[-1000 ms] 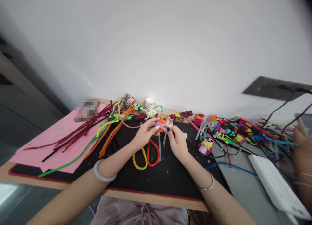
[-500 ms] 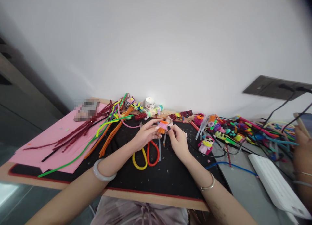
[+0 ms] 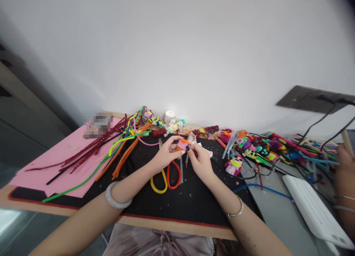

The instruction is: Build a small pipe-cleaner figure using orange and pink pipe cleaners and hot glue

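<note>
Both hands are pinching a small orange-and-pink craft piece (image 3: 182, 144) above the black mat (image 3: 194, 200).

We're gripping it with the left hand (image 3: 166, 154) from the left, fingers closed on it, and the right hand (image 3: 200, 160) is nipping its right edge. Scissors (image 3: 166, 176) are lying just below, pipe cleaners (image 3: 122, 149) are sitting to the left, and another person's hand (image 3: 344, 167) is working at far right.

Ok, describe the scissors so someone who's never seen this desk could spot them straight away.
Start at the black mat in front of the person. The scissors lie flat on it, just below the left hand and right hand, which pinch a small orange and pink craft piece. One handle loop is yellow, the other red; nothing else nearby has two such loops.
</note>
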`<action>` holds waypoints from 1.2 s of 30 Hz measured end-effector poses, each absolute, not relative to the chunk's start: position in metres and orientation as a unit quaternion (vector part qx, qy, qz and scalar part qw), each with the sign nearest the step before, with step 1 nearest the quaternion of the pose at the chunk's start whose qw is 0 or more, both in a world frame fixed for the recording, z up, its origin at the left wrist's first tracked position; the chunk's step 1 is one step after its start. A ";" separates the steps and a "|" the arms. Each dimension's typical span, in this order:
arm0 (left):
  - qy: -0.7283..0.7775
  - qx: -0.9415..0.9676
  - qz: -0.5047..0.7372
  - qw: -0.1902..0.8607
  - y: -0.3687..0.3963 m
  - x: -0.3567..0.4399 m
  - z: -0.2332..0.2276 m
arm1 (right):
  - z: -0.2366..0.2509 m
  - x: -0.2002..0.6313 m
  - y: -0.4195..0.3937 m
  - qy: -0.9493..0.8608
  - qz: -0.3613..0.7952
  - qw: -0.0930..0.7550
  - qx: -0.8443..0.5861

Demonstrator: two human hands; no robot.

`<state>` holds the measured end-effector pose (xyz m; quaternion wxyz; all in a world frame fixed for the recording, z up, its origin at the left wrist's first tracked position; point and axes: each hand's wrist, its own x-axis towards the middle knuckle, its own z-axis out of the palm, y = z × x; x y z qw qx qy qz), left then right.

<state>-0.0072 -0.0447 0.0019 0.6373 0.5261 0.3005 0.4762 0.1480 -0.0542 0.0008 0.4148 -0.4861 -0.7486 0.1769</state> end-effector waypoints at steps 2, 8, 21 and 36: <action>0.305 0.522 0.472 0.641 -0.045 -0.008 0.002 | 0.001 0.148 -0.054 -0.750 0.174 0.416 -0.485; 0.300 0.478 0.459 0.686 -0.046 -0.008 0.004 | 0.002 0.149 -0.055 -0.759 0.159 0.421 -0.471; 0.266 0.425 0.427 0.752 -0.049 -0.008 0.006 | 0.002 0.153 -0.052 -0.776 0.120 0.401 -0.472; 0.260 0.427 0.422 0.756 -0.049 -0.009 0.006 | 0.002 0.153 -0.052 -0.768 0.099 0.401 -0.489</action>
